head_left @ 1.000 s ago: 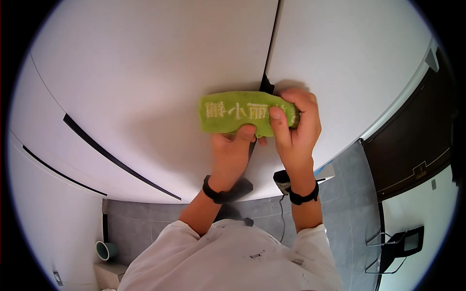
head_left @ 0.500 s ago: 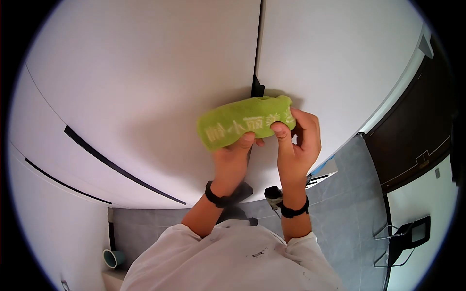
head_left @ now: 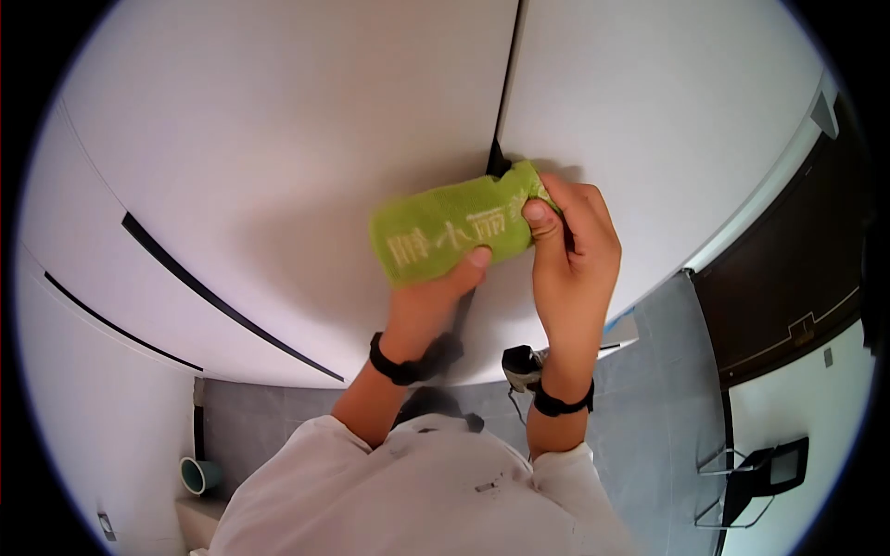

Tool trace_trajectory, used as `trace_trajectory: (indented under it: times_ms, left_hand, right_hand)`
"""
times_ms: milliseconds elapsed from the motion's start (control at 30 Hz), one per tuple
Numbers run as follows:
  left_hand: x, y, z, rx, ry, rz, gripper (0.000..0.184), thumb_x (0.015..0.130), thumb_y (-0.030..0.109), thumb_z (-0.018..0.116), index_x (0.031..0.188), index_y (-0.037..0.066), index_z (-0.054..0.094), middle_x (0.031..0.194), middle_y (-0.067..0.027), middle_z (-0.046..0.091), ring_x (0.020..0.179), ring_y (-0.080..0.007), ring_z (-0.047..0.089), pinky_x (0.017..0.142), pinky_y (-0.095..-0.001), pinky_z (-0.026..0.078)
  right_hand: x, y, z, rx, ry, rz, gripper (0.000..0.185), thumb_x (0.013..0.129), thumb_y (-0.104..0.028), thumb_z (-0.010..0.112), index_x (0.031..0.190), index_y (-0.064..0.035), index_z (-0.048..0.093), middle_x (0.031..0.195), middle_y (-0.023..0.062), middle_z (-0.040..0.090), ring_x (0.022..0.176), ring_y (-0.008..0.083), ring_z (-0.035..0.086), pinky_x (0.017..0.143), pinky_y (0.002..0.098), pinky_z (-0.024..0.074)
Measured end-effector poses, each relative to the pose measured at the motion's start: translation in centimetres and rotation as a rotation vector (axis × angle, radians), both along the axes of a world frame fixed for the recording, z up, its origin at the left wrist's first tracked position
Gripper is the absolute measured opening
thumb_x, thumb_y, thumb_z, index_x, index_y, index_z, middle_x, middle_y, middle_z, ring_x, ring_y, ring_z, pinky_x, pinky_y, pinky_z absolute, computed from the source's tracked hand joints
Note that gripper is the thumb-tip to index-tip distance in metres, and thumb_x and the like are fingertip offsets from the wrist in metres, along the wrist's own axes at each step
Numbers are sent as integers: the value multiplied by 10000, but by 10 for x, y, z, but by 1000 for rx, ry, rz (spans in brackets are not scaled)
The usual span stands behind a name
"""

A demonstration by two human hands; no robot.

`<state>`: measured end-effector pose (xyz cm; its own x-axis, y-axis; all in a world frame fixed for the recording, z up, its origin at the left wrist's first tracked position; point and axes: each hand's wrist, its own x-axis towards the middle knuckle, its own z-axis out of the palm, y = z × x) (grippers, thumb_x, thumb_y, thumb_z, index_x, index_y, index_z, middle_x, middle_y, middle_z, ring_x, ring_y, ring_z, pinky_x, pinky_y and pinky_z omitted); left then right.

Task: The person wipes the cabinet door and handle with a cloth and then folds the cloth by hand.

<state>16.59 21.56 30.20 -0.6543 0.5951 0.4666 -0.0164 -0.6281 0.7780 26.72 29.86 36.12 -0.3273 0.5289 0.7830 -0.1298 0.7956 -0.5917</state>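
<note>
A folded green towel (head_left: 454,227) with pale lettering is held up in front of the white cabinet doors. My left hand (head_left: 436,287) grips its lower edge, the thumb lying on the front and the other fingers hidden behind. At the towel's right end, my right hand (head_left: 579,241) pinches the fabric between thumb and fingers, and the cloth there is bunched. Both wrists wear black bands.
White cabinet doors (head_left: 306,111) with a dark vertical gap stand close ahead. Below lies a grey tiled floor (head_left: 640,426). A black chair (head_left: 765,482) is at the lower right, a dark door (head_left: 788,278) at the right, and a teal bucket (head_left: 199,475) at the lower left.
My right hand has moved slightly up and right, and the towel's right end is now bent and bunched in its fingers. The left hand has shifted a little left with the towel.
</note>
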Motion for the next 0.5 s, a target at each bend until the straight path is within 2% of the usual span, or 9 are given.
trace_trajectory:
  times_ms: [100, 200, 267, 300, 400, 467, 500]
  left_hand:
    - [5, -3, 4, -52, 35, 34, 287, 864, 119, 653, 1115, 21, 557, 897, -40, 616, 730, -126, 577, 637, -276, 483]
    - [2, 5, -9, 106, -74, -97, 319, 856, 105, 664, 1138, 18, 543, 930, -51, 619, 736, -130, 578, 625, -274, 484]
    - [-2, 3, -17, 65, -75, -81, 491, 838, 259, 693, 1230, 29, 507, 1056, -68, 622, 840, -144, 597, 578, -270, 475]
    - [1, 0, -13, 65, -69, -76, 491, 838, 259, 693, 1230, 29, 507, 1056, -68, 622, 840, -144, 597, 578, -270, 475]
    - [7, -11, 1, -50, -29, 67, 470, 840, 229, 682, 1227, 26, 507, 1050, -69, 626, 829, -148, 598, 580, -274, 476]
    - [6, -13, 4, -160, 172, 200, 453, 841, 209, 677, 1222, 31, 509, 1043, -67, 630, 815, -150, 599, 585, -280, 478]
    - [6, -13, 6, -160, 167, 203, 453, 841, 209, 677, 1222, 31, 509, 1043, -67, 630, 815, -150, 599, 585, -280, 478]
  right_hand:
    - [2, 6, 1, -7, -3, 65, 223, 884, -79, 631, 1096, -12, 628, 826, 73, 552, 656, 135, 501, 575, 240, 410]
    - [5, 5, -13, -50, 12, 99, 230, 883, -85, 634, 1100, -11, 624, 835, 74, 562, 651, 147, 507, 578, 246, 414]
    - [6, 2, -20, -96, -25, 97, 228, 886, -82, 627, 1102, -10, 622, 844, 80, 568, 649, 157, 512, 581, 255, 420]
    - [4, 1, -22, -78, -8, 79, 226, 886, -82, 627, 1100, -11, 623, 840, 80, 567, 649, 158, 512, 582, 256, 421]
    - [3, 2, -11, -71, -31, 53, 217, 886, -87, 628, 1092, -18, 627, 824, 83, 561, 649, 157, 512, 582, 260, 421]
    - [1, 8, 0, -37, 17, 155, 201, 892, -102, 625, 1075, -19, 630, 815, 87, 555, 648, 157, 509, 576, 264, 419]
    - [2, 10, 2, -37, -6, 173, 190, 901, -112, 613, 1065, -19, 628, 817, 94, 553, 652, 157, 511, 571, 267, 419]
